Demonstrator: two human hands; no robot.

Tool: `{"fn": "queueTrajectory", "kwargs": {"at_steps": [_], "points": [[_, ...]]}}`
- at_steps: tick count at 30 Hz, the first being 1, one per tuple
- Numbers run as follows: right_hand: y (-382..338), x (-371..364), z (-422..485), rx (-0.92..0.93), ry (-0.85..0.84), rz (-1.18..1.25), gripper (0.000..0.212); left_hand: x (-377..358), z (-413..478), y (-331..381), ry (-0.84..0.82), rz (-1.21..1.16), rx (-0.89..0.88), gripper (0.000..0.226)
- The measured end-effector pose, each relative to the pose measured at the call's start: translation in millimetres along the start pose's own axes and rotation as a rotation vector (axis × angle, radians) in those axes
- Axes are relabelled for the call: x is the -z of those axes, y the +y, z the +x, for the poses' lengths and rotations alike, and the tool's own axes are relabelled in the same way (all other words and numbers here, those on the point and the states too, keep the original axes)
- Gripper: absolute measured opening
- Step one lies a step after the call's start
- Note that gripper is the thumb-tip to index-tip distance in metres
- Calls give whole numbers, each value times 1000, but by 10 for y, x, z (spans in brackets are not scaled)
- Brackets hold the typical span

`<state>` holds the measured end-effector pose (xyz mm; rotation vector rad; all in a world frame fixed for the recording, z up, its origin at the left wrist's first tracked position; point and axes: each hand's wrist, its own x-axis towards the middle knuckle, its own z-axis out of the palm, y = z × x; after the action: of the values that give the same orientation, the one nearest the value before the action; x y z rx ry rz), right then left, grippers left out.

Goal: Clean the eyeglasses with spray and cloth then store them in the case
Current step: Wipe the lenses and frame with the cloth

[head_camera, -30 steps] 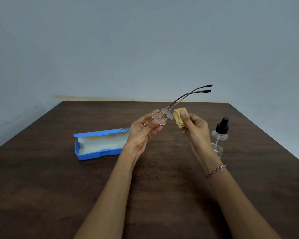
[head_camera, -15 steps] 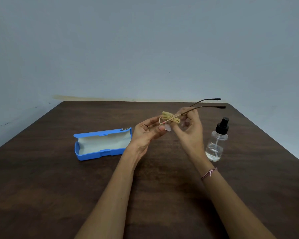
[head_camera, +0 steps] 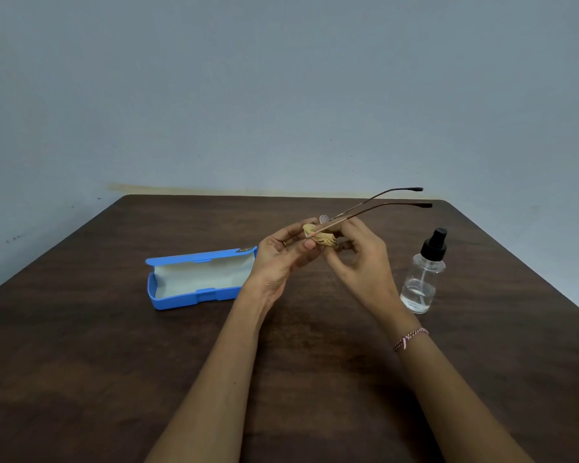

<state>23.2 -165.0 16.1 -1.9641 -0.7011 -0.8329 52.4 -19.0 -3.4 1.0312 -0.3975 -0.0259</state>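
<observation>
Eyeglasses [head_camera: 365,212]: thin brown metal frame with dark temple tips, held above mid worktop [head_camera: 81,362], temples pointing right and away. Left hand [head_camera: 281,259] pinches the frame front. Right hand [head_camera: 361,259] pinches a yellow cloth [head_camera: 325,240] bunched round a lens, which is mostly hidden. Blue case [head_camera: 194,297] lies open to the left, its right end behind the left hand. Spray bottle [head_camera: 422,279] stands upright to the right, apart from both hands.

No writing can be read. The case [head_camera: 198,297] bears a small dark badge [head_camera: 244,250] on its lid corner, just beside the left hand [head_camera: 279,262], too small to make out.
</observation>
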Motion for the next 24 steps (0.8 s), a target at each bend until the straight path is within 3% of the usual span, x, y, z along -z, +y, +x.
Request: {"fn": "queueTrajectory", "kwargs": {"at_steps": [5, 10, 14, 18, 24], "points": [[44, 63, 13, 27, 8, -39, 23, 40, 45, -22, 23, -53, -8, 63], [41, 19, -1, 27, -36, -43, 25, -11, -7, 8, -37, -14, 18, 51], [20, 37, 4, 19, -45, 61, 29, 13, -4, 27, -36, -18, 19, 55], [29, 56, 14, 19, 10, -2, 30, 4, 6, 8, -68, 13, 54, 64], [29, 33, 11, 77, -20, -10, 39, -4, -22, 25, -114, 5, 68, 58]]}}
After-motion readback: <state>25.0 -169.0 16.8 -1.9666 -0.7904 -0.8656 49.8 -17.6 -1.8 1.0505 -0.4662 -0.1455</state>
